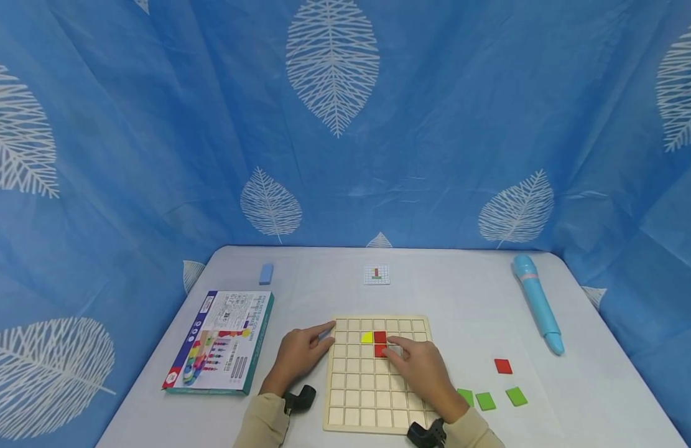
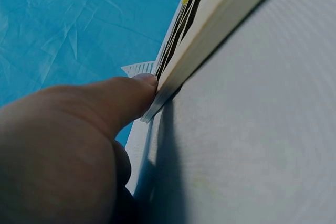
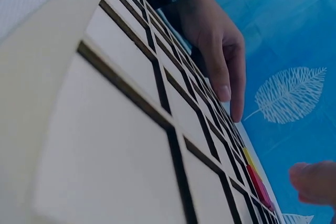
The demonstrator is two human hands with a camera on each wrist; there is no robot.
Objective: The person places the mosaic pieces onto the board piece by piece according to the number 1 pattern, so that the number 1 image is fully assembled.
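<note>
Wooden grid board (image 1: 373, 398) lies near the table's front edge, roughly mid-width. Left hand (image 1: 300, 354) rests at the board's left edge w/ fingers mostly straight, index tip touching the far-left corner; in the left wrist view a fingertip (image 2: 144, 82) presses right against the board's side (image 2: 210, 35). It grips nothing, probably just bracing the board so it doesn't slide.

Right hand (image 1: 420, 373) lies flat-ish over the board's right half, fingers reaching to the red tiles (image 1: 380, 343), which sit in the 2nd & 3rd rows from the far edge, stacked in one column. Fingertips touch or hover at the lower red tile; can't tell if it's pinched, looks more like a straight-finger press to seat it in its cell. A yellow tile (image 1: 367, 338) sits just left of the upper red one, touching it. From the right wrist view the red and yellow tiles (image 3: 257, 182) show edge-on in their cells, w/ the left hand (image 3: 215, 40) across the board.

Spare pieces wait by the table's right-front area, handy to the right hand: a red tile (image 1: 503, 366) and three green tiles (image 1: 485, 400). A small pattern card (image 1: 376, 274) lies beyond the board's far edge, facing the person, likely as reference. The box (image 1: 222, 341) is toward the left edge, a blue pen-like thing (image 1: 537, 303) toward the right edge, a small blue block (image 1: 265, 273) at far left.
</note>
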